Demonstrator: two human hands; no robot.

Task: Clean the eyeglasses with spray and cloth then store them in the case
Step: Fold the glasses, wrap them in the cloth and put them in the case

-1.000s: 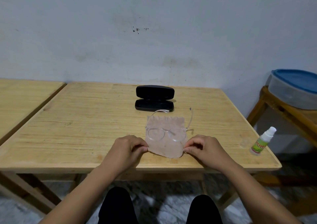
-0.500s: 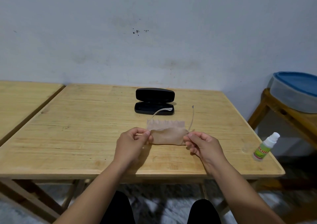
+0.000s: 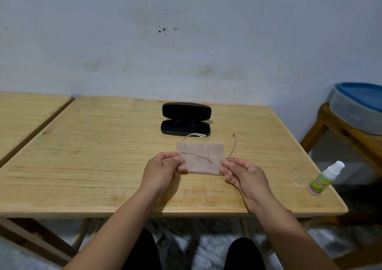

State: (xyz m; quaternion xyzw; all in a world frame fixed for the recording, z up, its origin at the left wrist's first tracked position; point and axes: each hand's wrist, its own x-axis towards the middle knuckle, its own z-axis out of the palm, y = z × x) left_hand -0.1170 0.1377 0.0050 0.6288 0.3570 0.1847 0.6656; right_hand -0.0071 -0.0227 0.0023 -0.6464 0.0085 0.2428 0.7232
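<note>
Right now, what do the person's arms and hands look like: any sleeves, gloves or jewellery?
Both forearms are bare up to the frame edge, with no sleeves in view. The left hand and right hand wear no gloves, and no rings, watch or bracelets show. Dark trousers cover the knees below the table.
</note>
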